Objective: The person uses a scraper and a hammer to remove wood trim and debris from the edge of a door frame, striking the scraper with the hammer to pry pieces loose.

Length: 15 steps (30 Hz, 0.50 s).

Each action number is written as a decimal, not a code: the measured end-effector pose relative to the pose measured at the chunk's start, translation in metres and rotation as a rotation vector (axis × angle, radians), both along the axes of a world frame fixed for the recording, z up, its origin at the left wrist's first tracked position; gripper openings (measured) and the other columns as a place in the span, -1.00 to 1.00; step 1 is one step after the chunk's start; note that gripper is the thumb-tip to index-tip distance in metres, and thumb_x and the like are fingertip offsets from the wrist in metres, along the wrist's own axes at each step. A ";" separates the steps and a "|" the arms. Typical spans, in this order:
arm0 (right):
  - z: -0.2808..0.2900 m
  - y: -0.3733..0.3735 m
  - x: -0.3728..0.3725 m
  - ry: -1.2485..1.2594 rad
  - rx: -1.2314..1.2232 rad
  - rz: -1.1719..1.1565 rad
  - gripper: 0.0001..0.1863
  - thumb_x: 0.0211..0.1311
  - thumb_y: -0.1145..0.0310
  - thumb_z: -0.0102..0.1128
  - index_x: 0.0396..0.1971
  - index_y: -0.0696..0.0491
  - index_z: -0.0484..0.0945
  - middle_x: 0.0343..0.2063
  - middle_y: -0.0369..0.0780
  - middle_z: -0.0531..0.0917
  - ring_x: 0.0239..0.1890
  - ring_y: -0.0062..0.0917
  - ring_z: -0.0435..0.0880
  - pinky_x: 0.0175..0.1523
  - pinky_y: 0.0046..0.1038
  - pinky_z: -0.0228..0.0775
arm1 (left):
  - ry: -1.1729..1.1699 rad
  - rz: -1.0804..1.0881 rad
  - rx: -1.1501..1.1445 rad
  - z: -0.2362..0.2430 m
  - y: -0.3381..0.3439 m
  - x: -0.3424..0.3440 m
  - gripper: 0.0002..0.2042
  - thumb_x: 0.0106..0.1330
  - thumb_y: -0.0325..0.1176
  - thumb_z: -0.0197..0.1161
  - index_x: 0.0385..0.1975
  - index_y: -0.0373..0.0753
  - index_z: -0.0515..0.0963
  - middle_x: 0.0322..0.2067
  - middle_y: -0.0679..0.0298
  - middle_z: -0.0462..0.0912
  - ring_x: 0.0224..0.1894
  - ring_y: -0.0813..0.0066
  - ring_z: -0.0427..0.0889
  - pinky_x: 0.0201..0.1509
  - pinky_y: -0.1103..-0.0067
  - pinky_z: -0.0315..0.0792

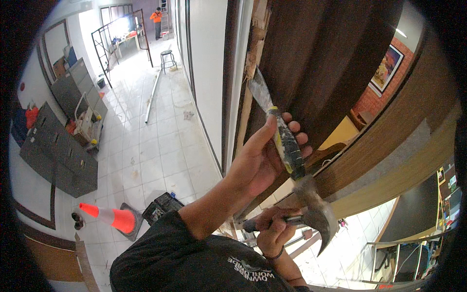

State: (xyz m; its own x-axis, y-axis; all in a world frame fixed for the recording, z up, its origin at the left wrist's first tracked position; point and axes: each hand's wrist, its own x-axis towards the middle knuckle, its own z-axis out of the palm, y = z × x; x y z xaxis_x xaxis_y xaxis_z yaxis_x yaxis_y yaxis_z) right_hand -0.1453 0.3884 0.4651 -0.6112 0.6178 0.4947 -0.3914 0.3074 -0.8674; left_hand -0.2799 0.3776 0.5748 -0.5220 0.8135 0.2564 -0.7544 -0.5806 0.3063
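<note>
My left hand (pixel 258 163) is closed around the black and yellow handle of a putty knife (pixel 287 146), smeared with pale residue. The knife's blade points up, and its tip meets the splintered raw wood (pixel 256 41) along the edge of a dark brown door frame (pixel 311 58). Lower down, my right hand (pixel 275 226) grips a claw hammer (pixel 318 214) by its shaft. The hammer's blurred striking end is at the butt of the putty knife's handle; whether they touch I cannot tell. The claw points down to the right.
An orange and white traffic cone (pixel 124 221) and a black toolbox (pixel 160 207) stand on the tiled floor at lower left. Grey filing cabinets (pixel 61 151) line the left wall. Farther off are a stool (pixel 168 61), scaffold frame (pixel 143 36) and a person in orange (pixel 156 19). A metal ladder (pixel 396 263) is at lower right.
</note>
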 end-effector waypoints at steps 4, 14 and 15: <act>-0.026 0.002 -0.003 0.308 -0.126 0.001 -0.46 0.24 -0.13 -0.24 -0.56 0.11 0.20 -0.82 -0.29 0.29 -0.80 -0.66 0.24 -0.71 -0.60 0.08 | 0.009 0.017 0.000 0.005 -0.005 0.004 -0.71 0.35 -0.10 -0.12 -0.13 -0.15 0.34 -0.32 0.33 0.51 -0.25 0.41 0.55 -0.01 0.33 0.46; 0.003 0.002 -0.009 0.261 -0.082 0.143 -0.60 0.23 -0.04 -0.11 -0.34 0.02 0.16 -0.71 -0.27 0.29 -0.82 -0.67 0.17 -0.74 -0.57 0.06 | -0.004 -0.079 0.177 -0.007 -0.017 -0.010 -0.71 0.35 -0.09 -0.09 -0.18 -0.19 0.31 -0.48 0.39 0.39 -0.44 0.55 0.47 -0.29 0.55 0.51; 0.000 0.003 -0.008 0.260 -0.083 0.137 -0.60 0.23 -0.04 -0.11 -0.34 0.02 0.16 -0.71 -0.27 0.29 -0.82 -0.67 0.17 -0.74 -0.57 0.06 | -0.119 -0.190 0.262 -0.008 -0.022 -0.014 -0.70 0.35 -0.07 -0.10 -0.19 -0.19 0.31 -0.51 0.41 0.37 -0.50 0.58 0.44 -0.42 0.60 0.47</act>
State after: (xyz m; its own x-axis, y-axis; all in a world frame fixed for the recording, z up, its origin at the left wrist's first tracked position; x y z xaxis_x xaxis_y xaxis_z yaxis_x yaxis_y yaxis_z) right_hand -0.1534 0.3911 0.4652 -0.5508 0.5832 0.5970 -0.6368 0.1688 -0.7523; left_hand -0.2935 0.3555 0.5671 -0.4059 0.8136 0.4163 -0.8783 -0.4732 0.0685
